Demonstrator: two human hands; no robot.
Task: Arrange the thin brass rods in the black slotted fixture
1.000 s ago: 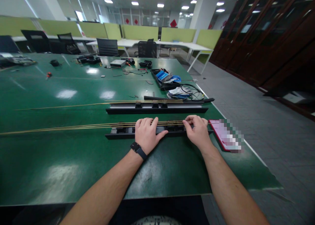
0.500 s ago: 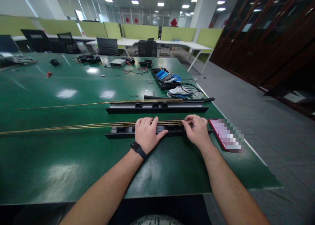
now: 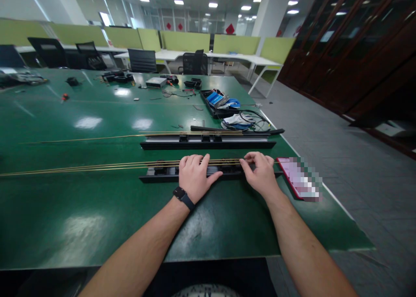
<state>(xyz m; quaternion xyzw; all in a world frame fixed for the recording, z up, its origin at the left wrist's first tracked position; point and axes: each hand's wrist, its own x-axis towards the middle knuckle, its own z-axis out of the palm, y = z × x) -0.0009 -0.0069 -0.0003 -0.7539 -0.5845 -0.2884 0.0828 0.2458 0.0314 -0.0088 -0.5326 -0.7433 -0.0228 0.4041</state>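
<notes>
A black rail [image 3: 169, 179] with dark fittings lies along the green table in front of me. Several thin golden rods [image 3: 123, 165] run over it and stretch far to the left. My left hand [image 3: 195, 175], with a dark watch on the wrist, rests across the rail and rods, its thumb spread towards the near side. At the rail's right part, my right hand [image 3: 260, 171] pinches the golden rods between thumb and fingers; the exact grip is partly hidden. Just beyond lies a second black rail [image 3: 208, 145], with thin golden rods along its far side.
A red-edged phone [image 3: 297, 178] lies right of my right hand near the table's edge. Further back are a black tray [image 3: 212, 111] with blue items, a glove [image 3: 238, 121], looped black cable [image 3: 264, 124] and scattered small parts. The green table [image 3: 97, 219] extends left.
Both hands hold nearly the same place on the rail and rods. The golden rods left of the rail sit slightly differently; otherwise only a tiny shift of the view shows.
</notes>
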